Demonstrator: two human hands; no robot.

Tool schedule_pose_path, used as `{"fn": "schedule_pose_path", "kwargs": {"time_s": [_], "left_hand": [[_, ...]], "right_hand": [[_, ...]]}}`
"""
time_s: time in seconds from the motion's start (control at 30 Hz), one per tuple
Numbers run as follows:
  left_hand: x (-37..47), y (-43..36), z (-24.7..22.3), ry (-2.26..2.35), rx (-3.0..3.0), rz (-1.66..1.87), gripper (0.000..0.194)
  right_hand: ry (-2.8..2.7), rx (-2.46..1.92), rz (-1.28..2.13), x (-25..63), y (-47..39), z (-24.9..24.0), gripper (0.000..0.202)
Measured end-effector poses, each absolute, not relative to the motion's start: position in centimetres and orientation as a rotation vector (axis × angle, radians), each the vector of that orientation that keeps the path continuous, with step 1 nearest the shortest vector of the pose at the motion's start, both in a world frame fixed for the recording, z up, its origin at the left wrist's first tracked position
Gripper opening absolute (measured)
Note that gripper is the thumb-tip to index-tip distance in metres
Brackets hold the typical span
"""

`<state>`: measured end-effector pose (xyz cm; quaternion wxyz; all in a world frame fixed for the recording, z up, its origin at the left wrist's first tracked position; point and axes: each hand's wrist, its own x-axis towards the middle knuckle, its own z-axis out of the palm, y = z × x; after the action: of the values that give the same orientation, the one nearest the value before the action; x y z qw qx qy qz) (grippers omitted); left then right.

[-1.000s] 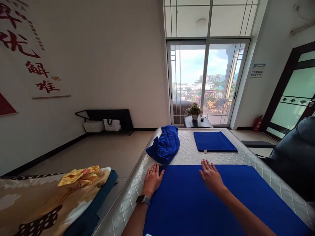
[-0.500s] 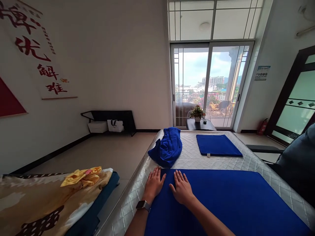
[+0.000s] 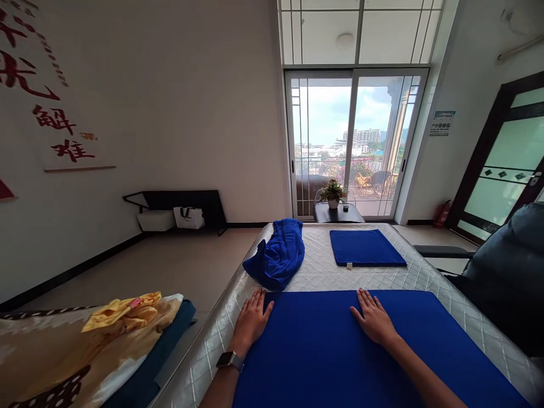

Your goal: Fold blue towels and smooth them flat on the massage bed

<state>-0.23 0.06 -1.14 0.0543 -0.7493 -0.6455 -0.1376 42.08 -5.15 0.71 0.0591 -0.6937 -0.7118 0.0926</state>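
A large blue cloth [image 3: 323,345] lies spread flat over the near part of a silvery quilted mattress [image 3: 312,266]. My left hand [image 3: 251,317] rests flat on the cloth's far left corner, fingers stretched out, a watch on the wrist. Farther right, my right hand [image 3: 374,317] is laid open on the cloth close to its far edge. Just beyond my left hand sits a crumpled blue cloth [image 3: 278,255]. A neatly folded blue cloth [image 3: 368,247] with a small white tag lies behind my right hand.
At lower left is a patterned bedding pile [image 3: 127,345] with a yellow cloth [image 3: 123,311] on top. A black chair [image 3: 501,266] stands at the right. Beyond the mattress, a small table [image 3: 339,213] holds a potted plant [image 3: 333,194] before glass doors.
My right hand has slid to the right along the large blue cloth, away from my left hand. My left hand stays at the corner. The view has turned slightly right.
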Motion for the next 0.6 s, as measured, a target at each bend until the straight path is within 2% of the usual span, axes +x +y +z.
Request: {"fn": "schedule_pose_path", "kwargs": {"time_s": [0.37, 0.6], "left_hand": [[-1.5, 0.8, -2.1, -1.956, -2.314, -0.427, 0.07], [-2.3, 1.3, -2.9, -1.903, -2.321, -0.377, 0.067]], "right_hand": [[-1.946, -2.331, 0.107, 59.5, -6.0, -3.1, 0.088], [-1.794, -2.367, 0.03, 64.7, -5.8, -5.7, 0.089]]}}
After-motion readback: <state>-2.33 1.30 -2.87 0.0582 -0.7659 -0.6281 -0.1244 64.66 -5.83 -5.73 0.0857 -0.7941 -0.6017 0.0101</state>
